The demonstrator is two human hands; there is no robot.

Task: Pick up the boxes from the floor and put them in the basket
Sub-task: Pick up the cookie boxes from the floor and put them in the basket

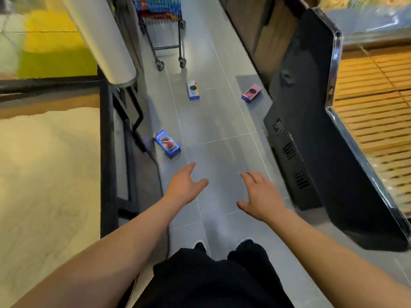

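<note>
— Head view first: what holds anything?

— One wire basket on wheels (165, 25) at the far end of the aisle, its upper part packed with bright blue, red and yellow packs. Its wheels stand on the floor (222, 121).

— And the boxes?

— All three lie flat on the grey tiles, well apart. A blue box (168, 144) sits nearest, just beside the dark frame on the left. A white-and-blue box (193, 90) lies further on, near the basket's wheels. A pink-and-blue box (251, 93) lies on the right, close to the base of the black cabinet (311, 121).

— Room to move?

— A narrow lane of large smooth tiles with thin pale joints, hemmed by the dark frame on the left and the glossy, chrome-edged cabinet on the right, which has vent slots low down.

— The hands?

— Left hand (184, 185) and right hand (261, 196) both reach forward over the floor, fingers spread and relaxed, holding nothing. The blue box is just beyond the left fingertips, not touched.
</note>
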